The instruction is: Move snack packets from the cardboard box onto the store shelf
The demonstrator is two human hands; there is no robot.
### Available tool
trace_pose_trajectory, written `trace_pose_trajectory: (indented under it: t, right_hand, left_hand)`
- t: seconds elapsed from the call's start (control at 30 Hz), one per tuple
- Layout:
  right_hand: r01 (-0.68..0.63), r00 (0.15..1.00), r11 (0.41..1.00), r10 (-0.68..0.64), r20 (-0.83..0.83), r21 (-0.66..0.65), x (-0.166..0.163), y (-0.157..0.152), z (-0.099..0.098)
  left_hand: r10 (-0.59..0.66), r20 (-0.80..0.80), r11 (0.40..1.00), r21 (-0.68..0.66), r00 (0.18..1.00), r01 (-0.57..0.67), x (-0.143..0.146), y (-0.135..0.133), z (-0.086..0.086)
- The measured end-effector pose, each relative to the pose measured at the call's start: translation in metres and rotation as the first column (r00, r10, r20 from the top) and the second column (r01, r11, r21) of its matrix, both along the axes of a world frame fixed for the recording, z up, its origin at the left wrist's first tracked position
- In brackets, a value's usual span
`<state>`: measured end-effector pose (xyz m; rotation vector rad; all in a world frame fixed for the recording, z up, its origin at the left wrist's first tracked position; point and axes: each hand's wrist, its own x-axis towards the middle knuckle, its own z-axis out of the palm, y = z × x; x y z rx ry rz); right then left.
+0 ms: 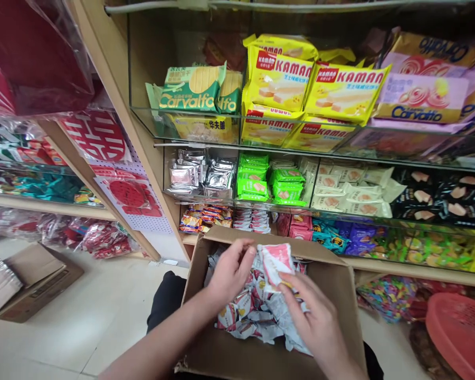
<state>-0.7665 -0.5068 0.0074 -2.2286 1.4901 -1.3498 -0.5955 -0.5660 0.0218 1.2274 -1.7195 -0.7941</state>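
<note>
An open cardboard box (346,295) in front of me holds many small wrapped snack packets (243,306), white and silver with red and pink print. Over the box my right hand (319,322) pinches one pink-and-white snack packet (275,261) by its lower edge, tilted with its printed side up. Just left of that packet is my left hand (231,269), its fingers loosely curved and apart, with nothing visible in them. The left hand does not clearly touch the held packet.
Glass-fronted shelves ahead hold yellow wafer packs (281,74), green packs (253,179) and silver packs (188,171). Small white-and-red packets (251,219) fill a low compartment behind the box. Another carton (39,279) lies on the floor left; a red plastic basket (459,327) stands right.
</note>
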Motion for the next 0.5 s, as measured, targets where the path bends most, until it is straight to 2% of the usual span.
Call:
trace_pose_trajectory:
  t: [0.03,0.1,0.13,0.2,0.27,0.33,0.4,0.5]
  right_hand:
    - [0.015,0.998,1.000,-0.015,-0.067,-0.008,-0.012,-0.009,0.003]
    - [0.030,0.980,0.999,-0.026,-0.200,0.016,-0.036,-0.029,0.009]
    - [0.028,0.966,0.998,-0.014,-0.258,0.052,-0.046,-0.041,0.011]
    - [0.036,0.938,0.988,0.020,-0.346,0.153,-0.062,-0.064,0.015]
    - [0.062,0.916,0.959,0.055,-0.397,0.275,-0.069,-0.086,0.019]
    - [0.104,0.895,0.915,0.085,-0.438,0.390,-0.069,-0.105,0.022]
    - [0.142,0.862,0.876,0.120,-0.492,0.462,-0.063,-0.122,0.021]
    - [0.179,0.817,0.846,0.158,-0.555,0.503,-0.049,-0.148,0.005]
  left_hand:
    - [0.004,0.192,0.993,-0.113,0.981,0.018,0.012,-0.009,0.003]
    - [0.046,0.505,0.963,-0.252,0.862,0.096,0.035,-0.029,0.008]
    - [0.053,0.611,0.952,-0.269,0.790,0.144,0.045,-0.039,0.010]
    - [0.007,0.750,0.947,-0.216,0.662,0.236,0.061,-0.057,0.012]
    - [-0.085,0.826,0.949,-0.103,0.557,0.298,0.068,-0.070,0.011]
    - [-0.150,0.856,0.957,0.000,0.495,0.291,0.070,-0.075,0.008]
    - [-0.157,0.859,0.968,0.036,0.487,0.248,0.068,-0.075,0.005]
    - [-0.131,0.833,0.978,0.021,0.538,0.205,0.066,-0.072,0.003]
